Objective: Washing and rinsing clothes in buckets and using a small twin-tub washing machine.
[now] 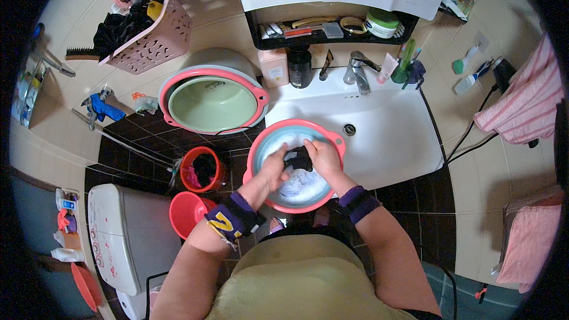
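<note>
Both my hands are over a basin [256,153] with a pink rim and pale blue inside, holding foamy, sudsy water [296,191]. Between them is a small piece of black cloth [299,159], wet with suds. My left hand [274,169] grips its left side, the thumb near the top edge. On the other side my right hand [322,159] has its fingers closed on the cloth's upper right part. The cloth's exact kind cannot be made out. Purple bands are around both my wrists.
A white washbasin [391,124] with a tap [359,71] adjoins the basin on the right. Left stand nested tubs [213,104], a red bucket [201,169] with dark cloth inside, another red bucket [188,210] and a white washing machine [133,231]. A pink basket [157,38] hangs upper left.
</note>
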`<action>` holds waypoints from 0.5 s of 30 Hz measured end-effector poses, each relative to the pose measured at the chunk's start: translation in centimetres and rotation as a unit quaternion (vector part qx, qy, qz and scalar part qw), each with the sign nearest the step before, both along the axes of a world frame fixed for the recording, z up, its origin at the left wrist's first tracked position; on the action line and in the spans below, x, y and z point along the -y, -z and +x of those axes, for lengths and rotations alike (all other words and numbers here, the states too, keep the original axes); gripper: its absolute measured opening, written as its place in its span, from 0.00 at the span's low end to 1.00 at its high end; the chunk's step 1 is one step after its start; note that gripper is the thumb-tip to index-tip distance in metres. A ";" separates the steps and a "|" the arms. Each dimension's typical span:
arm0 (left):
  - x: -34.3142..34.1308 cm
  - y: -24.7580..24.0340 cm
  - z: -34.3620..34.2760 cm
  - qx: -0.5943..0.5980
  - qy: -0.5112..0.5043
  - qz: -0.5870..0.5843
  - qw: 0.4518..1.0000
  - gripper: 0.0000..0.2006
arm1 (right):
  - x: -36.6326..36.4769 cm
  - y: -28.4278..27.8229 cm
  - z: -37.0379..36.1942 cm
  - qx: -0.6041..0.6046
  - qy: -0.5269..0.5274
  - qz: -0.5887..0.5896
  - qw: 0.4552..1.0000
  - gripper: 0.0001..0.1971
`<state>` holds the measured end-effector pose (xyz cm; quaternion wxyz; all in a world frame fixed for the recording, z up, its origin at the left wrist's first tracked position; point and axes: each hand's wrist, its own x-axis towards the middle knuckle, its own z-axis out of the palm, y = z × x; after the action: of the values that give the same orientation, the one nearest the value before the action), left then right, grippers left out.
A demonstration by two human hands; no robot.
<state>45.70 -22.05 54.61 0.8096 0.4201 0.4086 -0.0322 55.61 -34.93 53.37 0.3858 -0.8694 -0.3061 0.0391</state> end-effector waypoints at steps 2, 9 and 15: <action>-2.5 1.3 -0.3 -0.007 0.020 0.125 0.992 0.19 | 0.8 -0.3 0.2 -0.169 0.002 0.016 0.985 0.19; -2.3 2.8 -2.2 0.043 0.151 0.677 0.719 0.22 | 1.5 1.5 -2.0 -0.039 -0.154 -0.313 0.936 0.16; 0.6 2.0 -4.4 0.095 0.505 0.653 0.556 0.13 | 1.4 2.1 -4.0 0.012 -0.239 -0.428 0.872 0.12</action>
<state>41.32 -22.67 52.59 0.1981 0.9720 -0.0413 -0.1198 51.63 -36.37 51.28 -0.0488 -0.8499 -0.4631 0.2465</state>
